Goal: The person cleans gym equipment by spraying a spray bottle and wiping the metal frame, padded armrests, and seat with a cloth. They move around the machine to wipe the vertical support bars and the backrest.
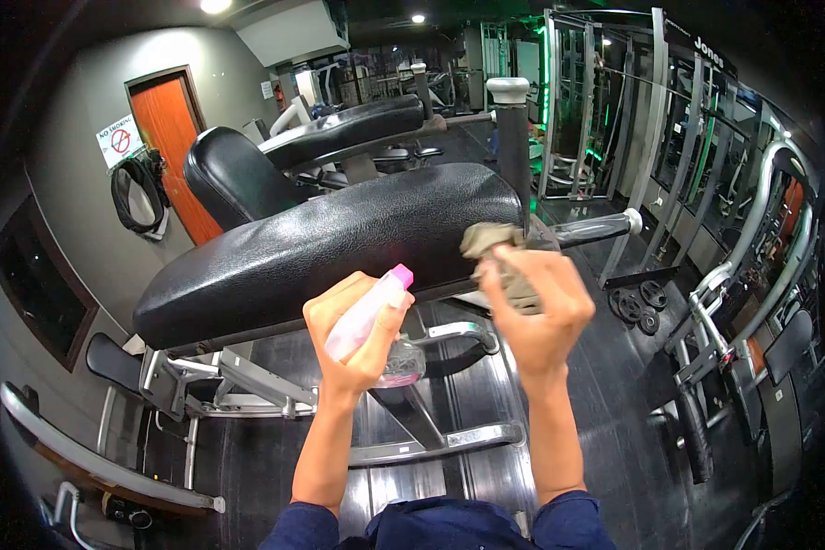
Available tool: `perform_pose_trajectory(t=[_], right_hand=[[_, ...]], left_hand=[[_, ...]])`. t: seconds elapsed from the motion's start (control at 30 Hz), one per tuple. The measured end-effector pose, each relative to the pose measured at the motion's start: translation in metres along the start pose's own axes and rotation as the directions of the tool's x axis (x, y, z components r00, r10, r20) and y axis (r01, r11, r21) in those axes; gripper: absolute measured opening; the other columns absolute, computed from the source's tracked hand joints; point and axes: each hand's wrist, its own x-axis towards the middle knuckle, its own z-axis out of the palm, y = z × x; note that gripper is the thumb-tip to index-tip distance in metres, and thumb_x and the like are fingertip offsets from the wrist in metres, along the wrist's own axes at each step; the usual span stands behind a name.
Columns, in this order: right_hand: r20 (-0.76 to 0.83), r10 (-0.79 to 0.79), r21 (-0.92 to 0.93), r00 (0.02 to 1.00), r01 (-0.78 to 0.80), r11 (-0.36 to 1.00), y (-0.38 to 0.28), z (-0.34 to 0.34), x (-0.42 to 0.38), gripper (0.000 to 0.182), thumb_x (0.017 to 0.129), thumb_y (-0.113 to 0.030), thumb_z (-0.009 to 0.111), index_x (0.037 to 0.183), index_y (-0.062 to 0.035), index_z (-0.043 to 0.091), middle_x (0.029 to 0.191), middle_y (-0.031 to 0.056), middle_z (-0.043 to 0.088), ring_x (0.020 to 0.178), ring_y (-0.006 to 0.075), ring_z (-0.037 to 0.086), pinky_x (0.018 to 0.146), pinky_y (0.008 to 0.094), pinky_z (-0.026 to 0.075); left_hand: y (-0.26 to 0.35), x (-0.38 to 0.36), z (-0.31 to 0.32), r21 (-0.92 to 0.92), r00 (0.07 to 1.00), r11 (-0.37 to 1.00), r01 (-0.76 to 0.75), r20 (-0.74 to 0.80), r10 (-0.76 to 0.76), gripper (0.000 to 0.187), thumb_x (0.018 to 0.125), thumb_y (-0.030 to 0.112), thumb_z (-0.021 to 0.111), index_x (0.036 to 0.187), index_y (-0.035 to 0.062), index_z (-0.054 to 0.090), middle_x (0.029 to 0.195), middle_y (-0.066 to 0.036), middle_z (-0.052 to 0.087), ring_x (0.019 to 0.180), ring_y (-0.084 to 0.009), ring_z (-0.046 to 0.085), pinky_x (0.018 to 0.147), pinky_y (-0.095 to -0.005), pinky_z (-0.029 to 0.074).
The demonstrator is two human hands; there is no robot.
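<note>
My left hand (pixel 350 332) grips a spray bottle (pixel 401 359) with a pink nozzle and a clear lower body, held in front of a long black padded bench cushion (pixel 339 243). In my right hand (pixel 545 307) is a bunched grey-brown cloth (pixel 513 266), pinched between thumb and fingers. The cloth overlaps the right end of the cushion in this view. Beneath the pad runs a silver metal frame (pixel 440 440).
A second black pad (pixel 357 128) and a backrest (pixel 238 179) stand behind the cushion. A capped upright post (pixel 513 137) and a side bar (pixel 605 229) flank its right end. Weight plates (pixel 646 307) lie on the floor at right, near a machine's curved frame (pixel 752 238).
</note>
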Motion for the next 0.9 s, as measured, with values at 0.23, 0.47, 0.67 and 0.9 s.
perform_pose_trajectory(t=[0.23,0.47,0.67,0.9], right_hand=[[-0.051,0.060,0.053,0.997,-0.057,0.997,-0.015,0.016,-0.014,0.026,0.064,-0.007,0.083,0.088,-0.0099,0.074,0.083,0.0052,0.069,0.073,0.0234,0.063,0.066,0.0338,0.051],[0.027,0.017,0.040,0.999,-0.018,0.999,0.003,0.012,-0.039,0.027,0.064,-0.010,0.084,0.088,-0.0111,0.074,0.083,0.0042,0.068,0.072,0.0239,0.062,0.065,0.0340,0.051],[-0.179,0.357,0.118,0.917,-0.340,0.933,0.010,0.008,-0.045,0.020,0.073,-0.005,0.081,0.091,-0.0028,0.073,0.086,0.0087,0.070,0.077,0.0202,0.065,0.070,0.0304,0.051],[0.246,0.563,0.610,0.789,-0.578,0.543,-0.060,0.026,-0.080,0.020,0.079,-0.007,0.078,0.094,0.0027,0.069,0.093,0.0093,0.069,0.084,0.0134,0.063,0.077,0.0270,0.049]], left_hand=[[0.001,-0.001,-0.001,0.047,1.000,0.999,0.004,0.011,-0.004,0.015,0.082,0.010,0.064,0.078,-0.0035,0.070,0.059,-0.006,0.060,0.051,-0.0132,0.054,0.049,-0.0268,0.040],[-0.005,-0.003,-0.006,0.052,0.998,0.999,-0.009,0.070,0.005,0.028,0.088,0.016,0.061,0.081,-0.0106,0.067,0.073,-0.014,0.065,0.051,-0.0142,0.060,0.049,-0.0242,0.048],[-0.003,-0.003,-0.009,0.027,0.997,1.000,0.015,0.070,-0.016,0.029,0.088,0.017,0.062,0.079,-0.0099,0.068,0.073,-0.014,0.065,0.051,-0.0141,0.061,0.048,-0.0245,0.048],[0.000,-0.027,-0.043,-0.018,0.993,0.994,0.107,0.051,-0.106,0.030,0.089,0.018,0.061,0.075,-0.0077,0.066,0.071,-0.013,0.064,0.049,-0.0152,0.061,0.046,-0.0250,0.046]])
